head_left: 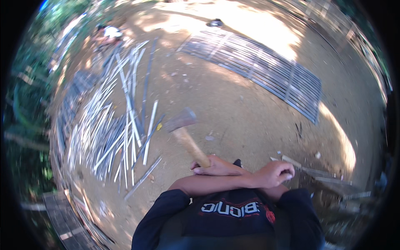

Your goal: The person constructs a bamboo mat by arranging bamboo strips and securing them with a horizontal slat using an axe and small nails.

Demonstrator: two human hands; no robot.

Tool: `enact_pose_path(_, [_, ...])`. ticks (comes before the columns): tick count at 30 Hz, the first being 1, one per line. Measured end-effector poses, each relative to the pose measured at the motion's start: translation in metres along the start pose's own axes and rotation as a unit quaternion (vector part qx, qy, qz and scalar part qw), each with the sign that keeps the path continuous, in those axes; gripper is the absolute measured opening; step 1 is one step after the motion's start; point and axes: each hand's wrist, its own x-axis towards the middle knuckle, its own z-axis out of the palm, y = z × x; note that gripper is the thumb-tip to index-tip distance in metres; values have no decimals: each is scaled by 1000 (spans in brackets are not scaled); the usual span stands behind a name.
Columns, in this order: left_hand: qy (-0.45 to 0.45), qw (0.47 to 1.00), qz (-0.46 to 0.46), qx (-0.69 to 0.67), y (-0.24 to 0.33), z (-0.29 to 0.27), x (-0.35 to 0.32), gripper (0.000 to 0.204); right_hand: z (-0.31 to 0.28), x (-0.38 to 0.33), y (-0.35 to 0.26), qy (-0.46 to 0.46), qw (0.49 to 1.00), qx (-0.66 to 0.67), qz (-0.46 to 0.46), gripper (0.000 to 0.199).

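Ground first: I have bare brown dirt [250,137] all around, shaded, with bright sun patches toward the far edge and on the right. Ahead of me on the left lies a heap of long thin strips [100,129], pale and grey, many crossing one another at odd angles. Ahead on the right a grey slatted panel [271,66] lies flat, its bars running lengthwise with a few crosspieces. Nearer on my right, a few loose boards [325,174] lie on the dirt. I wear a dark shirt [233,216] with pale and red printing on the chest; my forearms cross in front of it, left over right. The axe [188,141], wooden handle and worn metal head, is in front of me, between the heap and the panel as I look down, head pointing away and to the left. My right hand [214,166], on the left side because of the crossing, has its fingers wrapped around the near end of the handle. My left hand [274,173], out to the right, has its fingers curled inward; whether they pinch anything I cannot tell. Smallest item noted: a yellow scrap [159,126] beside the strips.
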Motion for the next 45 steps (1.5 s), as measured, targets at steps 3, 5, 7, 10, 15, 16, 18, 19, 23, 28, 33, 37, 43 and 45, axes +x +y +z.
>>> enact_pose_path(3, [-19, 998, -47, -28, 5, -2, 12, 9, -4, -3, 0, 4, 999, 18, -43, 28])
enact_pose_path(5, [-41, 997, -61, -20, 4, -1, 22, 9, -11, -8, -4, 10, 998, 31, -54, 27])
enact_pose_path(7, [-50, 996, -70, -13, 2, 1, 24, 9, -15, -10, -2, 14, 997, 38, -62, 26])
enact_pose_path(10, [-37, 994, -103, -18, 4, -8, 21, 10, -14, 0, 2, 12, 998, 44, -47, 24])
enact_pose_path(15, [-28, 993, -118, -12, -13, -49, 20, 13, -48, 18, -6, 22, 992, 2, 121, 34])
enact_pose_path(16, [-16, 994, -110, -23, -13, -64, 18, 13, -57, 30, 8, 87, 983, -148, 63, 35])
enact_pose_path(18, [-3, 994, -93, -55, -17, -94, 20, 14, -101, 45, 59, 190, 912, -364, 20, 37])
enact_pose_path(19, [19, 994, -90, -50, -17, -119, 15, 14, -120, 55, 67, 178, 911, -367, 66, 39])
enact_pose_path(23, [126, 977, -144, -89, -32, -227, -17, 14, -210, 64, 112, 118, 894, -360, 237, 46])
enact_pose_path(28, [375, 902, -215, 7, -49, -393, -103, 14, -246, 18, 163, 348, 750, -197, 527, 33])
enact_pose_path(33, [502, 821, -263, 68, -26, -551, -202, 20, -228, -42, 248, 474, 661, -27, 580, 38])
enact_pose_path(37, [578, 791, -140, -144, 4, -639, -219, 19, -219, -99, 298, 584, 561, 128, 573, 32])
enact_pose_path(43, [603, 722, 57, -334, 77, -756, -206, 18, -245, 67, 279, 579, 553, 255, 543, 26])
enact_pose_path(45, [523, 794, 102, -293, 107, -790, -194, 19, -275, 128, 265, 549, 602, 223, 534, 29])
